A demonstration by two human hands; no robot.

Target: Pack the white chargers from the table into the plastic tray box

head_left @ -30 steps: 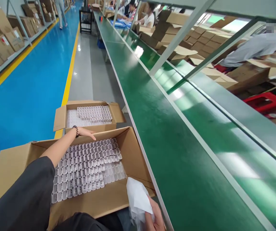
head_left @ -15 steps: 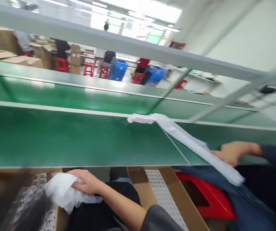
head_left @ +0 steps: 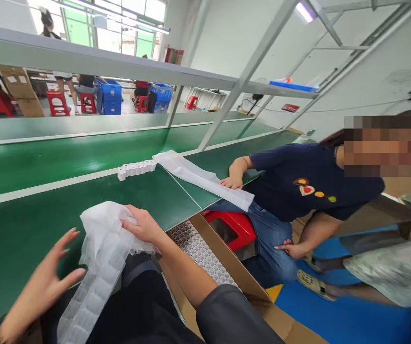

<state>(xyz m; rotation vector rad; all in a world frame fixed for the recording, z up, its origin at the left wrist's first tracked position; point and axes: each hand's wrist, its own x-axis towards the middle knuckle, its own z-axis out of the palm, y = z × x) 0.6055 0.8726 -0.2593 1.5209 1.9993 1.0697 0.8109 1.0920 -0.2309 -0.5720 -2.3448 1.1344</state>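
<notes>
My right hand (head_left: 141, 223) grips a crumpled, thin white translucent plastic sheet (head_left: 103, 239) over my lap at the bench's front edge. A long strip of it with faint square marks hangs down towards my knees. Left of the sheet is my left hand (head_left: 47, 274), its fingers spread and nothing in them. On the green bench (head_left: 83, 191) stands a row of small white block-like pieces (head_left: 137, 168). A long, flat white sleeve (head_left: 201, 179) lies from that row to the bench edge, where a co-worker's hand (head_left: 232, 181) rests on it.
Beside my right leg an open cardboard box (head_left: 241, 272) holds many white pieces (head_left: 205, 253) in rows. A co-worker in a dark shirt (head_left: 291, 181) sits at my right on a red stool (head_left: 232, 229). Metal posts (head_left: 223, 114) and a shelf rise behind the bench.
My view has swung to the right, showing more of the seated co-worker. The white sheet is now raised before the bench, and my left hand, blurred before, shows clearly beside it.
</notes>
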